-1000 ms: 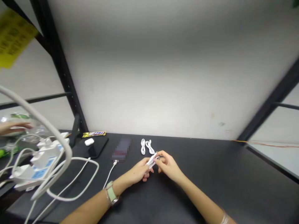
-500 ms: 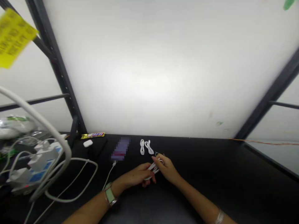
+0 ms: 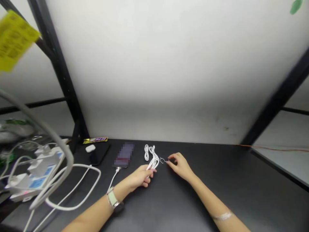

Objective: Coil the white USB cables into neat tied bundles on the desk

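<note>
Left hand (image 3: 142, 175): fingers closed; I hold a looped cable (image 3: 154, 163).
Looped cable: beyond my left fingertips; looks unbound, so I judge it unfinished.
Right hand (image 3: 180, 166): thumb and forefinger narrow.
Wire tie (image 3: 163, 158): at those fingertips; I cannot tell whether gripped.
Left coil (image 3: 146, 152), right coil (image 3: 152, 150): 2 bundled, seemingly done.

Your left hand (image 3: 141, 176) and right hand (image 3: 181, 167) were bare from the fingers back, and so were your forearms. Behind the left fingers, at the wrist, you wore a wristband (image 3: 112, 197) with a pale green, roughly rectangular panel, lighter edges and a shiny, silvery piece on the side nearer the other arm. Well back from the right fingers, your forearm carried a pale, silvery band (image 3: 224, 216), its detail blurred.
</note>
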The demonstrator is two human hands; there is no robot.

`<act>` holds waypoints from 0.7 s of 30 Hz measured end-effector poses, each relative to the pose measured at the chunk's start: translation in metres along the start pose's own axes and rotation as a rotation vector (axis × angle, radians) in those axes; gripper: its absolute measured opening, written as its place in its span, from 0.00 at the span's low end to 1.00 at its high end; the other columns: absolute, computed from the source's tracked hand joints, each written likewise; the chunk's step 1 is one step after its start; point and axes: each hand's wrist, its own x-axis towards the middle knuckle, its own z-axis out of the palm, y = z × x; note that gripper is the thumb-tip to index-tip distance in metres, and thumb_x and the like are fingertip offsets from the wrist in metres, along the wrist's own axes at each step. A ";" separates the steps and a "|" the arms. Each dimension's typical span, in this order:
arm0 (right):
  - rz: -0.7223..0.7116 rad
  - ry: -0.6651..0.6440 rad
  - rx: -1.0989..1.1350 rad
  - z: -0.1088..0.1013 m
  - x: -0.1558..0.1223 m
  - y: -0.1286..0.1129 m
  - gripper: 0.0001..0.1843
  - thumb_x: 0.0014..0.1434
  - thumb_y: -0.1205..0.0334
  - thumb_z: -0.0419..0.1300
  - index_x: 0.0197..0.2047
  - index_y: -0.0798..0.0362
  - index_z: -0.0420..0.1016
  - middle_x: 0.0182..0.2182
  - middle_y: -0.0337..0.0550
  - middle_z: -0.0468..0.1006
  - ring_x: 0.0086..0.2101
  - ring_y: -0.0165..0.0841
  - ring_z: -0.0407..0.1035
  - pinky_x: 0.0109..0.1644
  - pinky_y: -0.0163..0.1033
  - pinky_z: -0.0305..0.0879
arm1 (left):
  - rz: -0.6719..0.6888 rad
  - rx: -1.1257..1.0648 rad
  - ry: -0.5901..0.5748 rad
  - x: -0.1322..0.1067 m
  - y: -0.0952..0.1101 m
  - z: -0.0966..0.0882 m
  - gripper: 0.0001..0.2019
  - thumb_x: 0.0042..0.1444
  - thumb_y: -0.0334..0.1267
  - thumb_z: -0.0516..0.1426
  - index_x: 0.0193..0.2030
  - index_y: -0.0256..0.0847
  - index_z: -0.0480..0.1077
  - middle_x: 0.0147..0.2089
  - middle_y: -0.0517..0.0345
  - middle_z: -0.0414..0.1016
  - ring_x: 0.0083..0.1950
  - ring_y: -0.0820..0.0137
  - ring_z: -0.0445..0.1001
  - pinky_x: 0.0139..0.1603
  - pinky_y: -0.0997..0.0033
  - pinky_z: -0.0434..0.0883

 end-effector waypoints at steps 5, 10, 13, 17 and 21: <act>-0.052 -0.016 -0.106 0.012 0.000 -0.006 0.09 0.54 0.58 0.58 0.33 0.53 0.75 0.33 0.46 0.72 0.36 0.38 0.65 0.42 0.42 0.60 | 0.011 -0.034 0.026 0.001 0.000 0.000 0.18 0.48 0.47 0.55 0.41 0.36 0.62 0.28 0.68 0.57 0.18 0.86 0.48 0.20 0.79 0.44; -0.095 -0.043 -0.148 0.014 -0.002 -0.012 0.06 0.56 0.66 0.55 0.29 0.54 0.72 0.30 0.44 0.72 0.34 0.37 0.64 0.40 0.40 0.59 | -0.013 -0.043 0.042 0.002 -0.001 0.001 0.18 0.47 0.46 0.56 0.41 0.36 0.63 0.27 0.68 0.57 0.18 0.86 0.48 0.19 0.79 0.42; -0.109 -0.030 -0.155 0.014 -0.003 -0.016 0.06 0.56 0.68 0.54 0.29 0.54 0.70 0.30 0.44 0.72 0.34 0.37 0.63 0.40 0.41 0.59 | -0.016 -0.048 0.079 0.004 0.000 0.002 0.17 0.46 0.45 0.57 0.39 0.37 0.64 0.26 0.68 0.57 0.17 0.86 0.47 0.18 0.79 0.41; -0.191 0.056 -0.112 0.011 -0.006 -0.026 0.06 0.59 0.69 0.51 0.31 0.54 0.66 0.29 0.45 0.70 0.33 0.37 0.63 0.38 0.42 0.60 | 0.040 -0.071 0.102 0.006 0.000 0.001 0.15 0.46 0.46 0.58 0.34 0.37 0.62 0.24 0.70 0.55 0.17 0.86 0.46 0.18 0.79 0.40; -0.359 0.087 -0.053 0.010 -0.012 -0.045 0.06 0.60 0.70 0.49 0.33 0.53 0.65 0.29 0.45 0.69 0.33 0.37 0.62 0.38 0.41 0.61 | 0.111 -0.100 0.109 0.009 -0.002 0.002 0.18 0.47 0.52 0.57 0.32 0.39 0.59 0.23 0.71 0.51 0.17 0.86 0.44 0.18 0.79 0.40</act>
